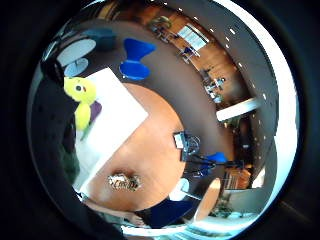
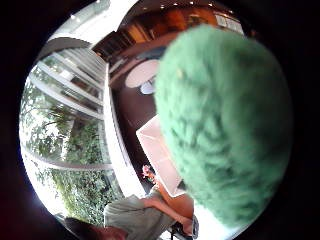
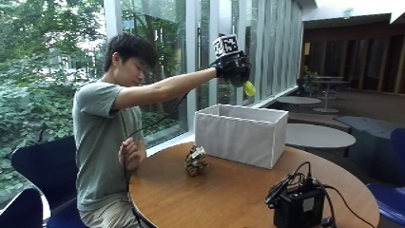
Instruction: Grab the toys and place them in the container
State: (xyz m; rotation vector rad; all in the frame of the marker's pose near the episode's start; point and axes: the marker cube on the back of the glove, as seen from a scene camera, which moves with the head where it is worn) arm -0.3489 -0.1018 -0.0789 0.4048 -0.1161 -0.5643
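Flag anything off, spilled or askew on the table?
Nothing stands out. The box stands upright on the table, a small toy sits beside it, and the right hand holds a plush toy above the box.

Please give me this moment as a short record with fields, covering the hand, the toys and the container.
hand: gloved right hand raised above the white fabric container, gripping a plush toy
held toy: green and yellow plush toy, over the container's open top, not yet inside
other toy: small brown toy standing on the round wooden table, beside the container
container contents: cannot tell
other hand: bare, held near the person's chest, touching nothing
also on table: black device with cables
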